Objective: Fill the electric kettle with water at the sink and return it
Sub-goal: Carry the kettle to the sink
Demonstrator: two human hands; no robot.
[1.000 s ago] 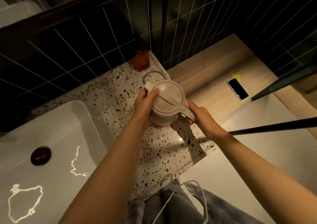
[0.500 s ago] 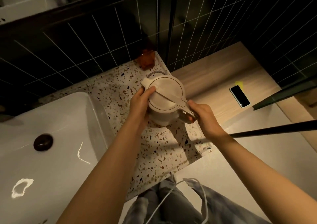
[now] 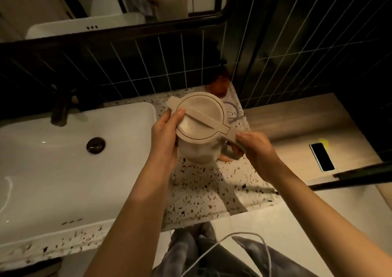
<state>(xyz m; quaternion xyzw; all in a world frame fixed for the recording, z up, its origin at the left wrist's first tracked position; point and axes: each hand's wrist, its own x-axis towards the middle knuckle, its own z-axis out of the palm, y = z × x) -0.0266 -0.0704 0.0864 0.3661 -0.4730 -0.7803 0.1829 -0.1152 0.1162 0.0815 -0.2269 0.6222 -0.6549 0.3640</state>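
Observation:
A beige electric kettle (image 3: 201, 119) with its lid closed hangs above the speckled terrazzo counter (image 3: 214, 187), lifted off its round base (image 3: 232, 110), whose ring shows behind it. My left hand (image 3: 165, 137) wraps the kettle's left side, thumb on the lid edge. Its handle on the right is held by my right hand (image 3: 254, 147). The white sink basin (image 3: 63, 166) lies to the left, with a dark drain (image 3: 95, 145) and a dark faucet (image 3: 61, 107) at its back.
An orange-brown bottle (image 3: 220, 84) stands in the counter's back corner by the dark tiled wall. A phone (image 3: 322, 156) lies on the wooden ledge at right. A black rail (image 3: 360, 177) crosses at right. A white cable (image 3: 244, 247) hangs by my legs.
Both hands have lifted the kettle off its base and carried it a little left toward the sink. The view has tilted up, showing the faucet and mirror.

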